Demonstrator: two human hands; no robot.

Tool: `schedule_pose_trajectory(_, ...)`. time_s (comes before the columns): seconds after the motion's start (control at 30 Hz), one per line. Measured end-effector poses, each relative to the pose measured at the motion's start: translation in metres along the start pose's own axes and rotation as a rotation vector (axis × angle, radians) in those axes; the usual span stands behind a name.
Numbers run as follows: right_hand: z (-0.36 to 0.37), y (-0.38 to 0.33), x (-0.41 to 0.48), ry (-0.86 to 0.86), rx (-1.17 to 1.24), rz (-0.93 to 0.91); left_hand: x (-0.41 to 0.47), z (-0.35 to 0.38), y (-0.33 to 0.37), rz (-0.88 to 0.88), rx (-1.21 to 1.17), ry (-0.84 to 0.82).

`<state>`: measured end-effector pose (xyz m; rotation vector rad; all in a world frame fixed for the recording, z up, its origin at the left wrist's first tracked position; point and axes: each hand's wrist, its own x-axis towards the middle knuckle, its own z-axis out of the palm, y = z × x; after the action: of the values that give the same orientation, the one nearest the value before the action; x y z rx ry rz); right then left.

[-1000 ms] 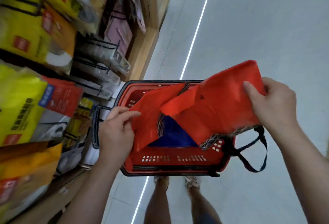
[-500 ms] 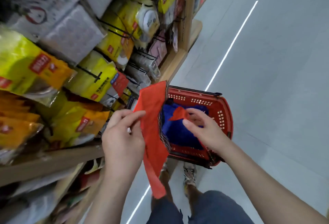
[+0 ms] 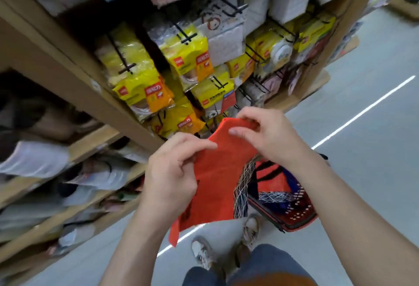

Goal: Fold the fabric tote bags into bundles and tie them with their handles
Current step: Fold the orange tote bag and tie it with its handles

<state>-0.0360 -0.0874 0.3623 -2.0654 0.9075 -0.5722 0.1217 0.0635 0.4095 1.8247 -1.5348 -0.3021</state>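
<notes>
Grip check: the left hand (image 3: 172, 179) has its thumb and curled fingers pinched on the left edge of the orange-red tote bag (image 3: 217, 183), about halfway down it. The right hand (image 3: 267, 136) is higher up, pinching the bag's top edge between thumb and fingers. So the two hands sit close together with just a strip of fabric between them. The bag hangs flat and upright from both grips, and its bottom corner dangles down past the left wrist. There's a woven patterned trim (image 3: 243, 185) running down the bag's edge on the right-hand side, just under the right wrist. Below the right forearm is a red basket (image 3: 294, 220) with some blue fabric (image 3: 292, 178) and more orange-red cloth in it, can't really tell what's what in there. Straight beyond both hands, yellow packs (image 3: 192, 52) hang on hooks in a wooden shelf unit (image 3: 90, 95). Under the hands there are two sneakers (image 3: 201, 251) on the grey floor (image 3: 362, 172), with a white line (image 3: 362, 113) out past the right hand.
</notes>
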Motion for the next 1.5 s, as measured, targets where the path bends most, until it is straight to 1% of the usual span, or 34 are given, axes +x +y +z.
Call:
schedule_pose_trajectory(0.07, 0.018, -0.027, 0.001, -0.049, -0.029, -0.070, -0.013, -0.027, -0.003, -0.033, 0.250, -0.026)
schedule_pose_trajectory(0.13, 0.041, -0.062, -0.001, -0.085, -0.083, -0.201, -0.028, -0.048, -0.003, -0.047, 0.523, -0.071)
schedule_pose_trajectory(0.17, 0.054, -0.081, -0.003, -0.111, -0.110, -0.279, -0.035, -0.057, -0.005, -0.055, 0.599, -0.097)
schedule_pose_trajectory(0.23, 0.082, -0.116, -0.009, -0.176, -0.169, -0.421, -0.052, -0.077, -0.015, -0.089, 0.656, -0.111)
schedule_pose_trajectory(0.27, 0.094, -0.131, -0.013, -0.214, -0.197, -0.468, -0.063, -0.090, -0.023, -0.113, 0.649, -0.093)
schedule_pose_trajectory(0.33, 0.111, -0.155, -0.014, -0.288, -0.261, -0.492, -0.091, -0.123, -0.041, -0.163, 0.526, -0.023)
schedule_pose_trajectory(0.43, 0.123, -0.178, -0.006, -0.378, -0.433, -0.392, -0.151, -0.181, -0.067, -0.218, 0.330, 0.154)
schedule_pose_trajectory(0.5, 0.131, -0.194, -0.002, -0.380, -0.416, -0.317, -0.194, -0.219, -0.078, -0.296, 0.255, 0.290)
schedule_pose_trajectory(0.57, 0.151, -0.221, -0.005, -0.350, -0.297, -0.312, -0.237, -0.248, -0.091, -0.413, 0.220, 0.389)
schedule_pose_trajectory(0.6, 0.166, -0.239, -0.010, -0.345, -0.223, -0.337, -0.259, -0.260, -0.099, -0.471, 0.253, 0.404)
schedule_pose_trajectory(0.63, 0.183, -0.260, -0.016, -0.344, -0.148, -0.366, -0.280, -0.271, -0.106, -0.518, 0.320, 0.380)
schedule_pose_trajectory(0.7, 0.220, -0.304, -0.033, -0.354, -0.026, -0.430, -0.319, -0.288, -0.116, -0.605, 0.547, 0.289)
schedule_pose_trajectory(0.73, 0.238, -0.325, -0.042, -0.372, 0.003, -0.470, -0.335, -0.295, -0.118, -0.631, 0.648, 0.271)
schedule_pose_trajectory(0.77, 0.254, -0.347, -0.052, -0.397, 0.020, -0.515, -0.347, -0.300, -0.119, -0.629, 0.683, 0.284)
schedule_pose_trajectory(0.83, 0.282, -0.386, -0.070, -0.450, 0.052, -0.598, -0.358, -0.309, -0.114, -0.554, 0.633, 0.360)
schedule_pose_trajectory(0.9, 0.307, -0.421, -0.086, -0.496, 0.076, -0.697, -0.359, -0.315, -0.108, -0.480, 0.487, 0.467)
schedule_pose_trajectory(0.93, 0.319, -0.435, -0.092, -0.504, 0.076, -0.753, -0.360, -0.318, -0.107, -0.480, 0.415, 0.541)
schedule_pose_trajectory(1.0, 0.341, -0.453, -0.099, -0.491, 0.089, -0.848, -0.367, -0.326, -0.114, -0.545, 0.312, 0.731)
schedule_pose_trajectory(1.07, 0.360, -0.460, -0.097, -0.449, 0.114, -0.910, -0.382, -0.338, -0.127, -0.643, 0.239, 0.884)
schedule_pose_trajectory(1.1, 0.369, -0.460, -0.093, -0.409, 0.122, -0.926, -0.390, -0.346, -0.134, -0.688, 0.220, 0.936)
schedule_pose_trajectory(1.17, 0.385, -0.454, -0.080, -0.251, 0.107, -0.945, -0.405, -0.361, -0.144, -0.753, 0.211, 1.003)
schedule_pose_trajectory(1.23, 0.399, -0.445, -0.066, -0.082, 0.106, -0.910, -0.417, -0.376, -0.156, -0.772, 0.211, 1.048)
schedule_pose_trajectory(1.27, 0.408, -0.439, -0.058, -0.049, 0.121, -0.847, -0.422, -0.385, -0.163, -0.768, 0.203, 1.070)
schedule_pose_trajectory(1.3, 0.417, -0.436, -0.051, -0.071, 0.140, -0.756, -0.426, -0.394, -0.170, -0.755, 0.186, 1.093)
schedule_pose_trajectory(1.33, 0.428, -0.434, -0.043, -0.152, 0.157, -0.640, -0.431, -0.402, -0.177, -0.735, 0.161, 1.118)
schedule_pose_trajectory(1.43, 0.467, -0.441, -0.021, -0.527, 0.217, -0.300, -0.448, -0.429, -0.196, -0.680, 0.093, 1.196)
schedule_pose_trajectory(1.47, 0.478, -0.444, -0.016, -0.595, 0.235, -0.239, -0.454, -0.437, -0.203, -0.672, 0.074, 1.211)
schedule_pose_trajectory(1.5, 0.488, -0.449, -0.011, -0.624, 0.244, -0.220, -0.462, -0.446, -0.210, -0.669, 0.049, 1.232)
